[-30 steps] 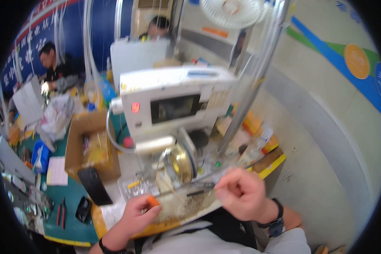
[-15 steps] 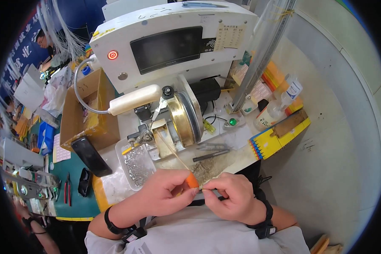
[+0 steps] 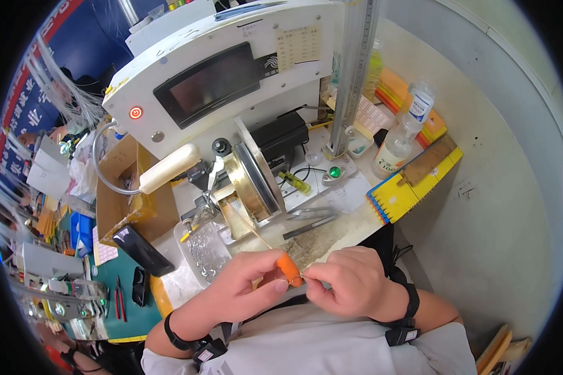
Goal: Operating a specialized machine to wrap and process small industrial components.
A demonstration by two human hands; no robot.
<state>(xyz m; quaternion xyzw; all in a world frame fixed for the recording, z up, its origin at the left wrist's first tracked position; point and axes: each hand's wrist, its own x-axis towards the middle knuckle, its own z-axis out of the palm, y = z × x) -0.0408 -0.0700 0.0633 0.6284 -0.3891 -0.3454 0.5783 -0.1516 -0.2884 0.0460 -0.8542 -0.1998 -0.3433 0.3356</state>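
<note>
My left hand (image 3: 250, 284) is closed, thumb against the index finger, whose end is covered by an orange finger sleeve (image 3: 288, 269). A thin pale cord (image 3: 261, 238) runs from the machine down to this hand. At the orange tip lies a small, thin loop, too fine to make out fully. Just right of it, my right hand (image 3: 350, 281) pinches a fine strand between thumb and index finger. Beyond the hands stands a white bench machine (image 3: 200, 69) with a dark screen, a brass-coloured wheel (image 3: 246, 187) and a cream handle (image 3: 170, 167).
A clear tray (image 3: 206, 253) of small metal parts sits left of the wheel. Further left are a black phone (image 3: 144, 251), a cardboard box (image 3: 134, 209) and red-handled pliers (image 3: 119, 300). Tweezers (image 3: 309, 213), bottles (image 3: 394, 150) and a yellow block (image 3: 419, 178) lie right.
My right hand has drawn slightly away to the right from the left fingertips, and more of the orange sleeve shows. The whole view has shifted, with the machine appearing further left.
</note>
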